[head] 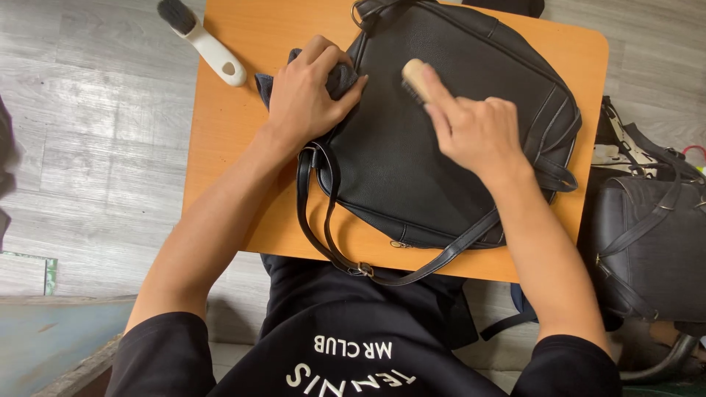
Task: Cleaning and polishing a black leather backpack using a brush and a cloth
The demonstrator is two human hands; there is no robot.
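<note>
A black leather handbag [412, 169] lies flat on a small orange table [243, 169], its straps hanging over the near edge. My right hand [474, 132] grips a small wooden brush [414, 77] and presses its bristles on the bag's upper middle. My left hand [309, 99] rests on the bag's left edge, fingers closed over a dark cloth [276, 81] that sticks out from under the palm.
A white-handled brush with black bristles [202, 40] lies at the table's far left corner. A second dark bag [651, 242] sits on the floor to the right, with more items behind it. Grey plank flooring surrounds the table.
</note>
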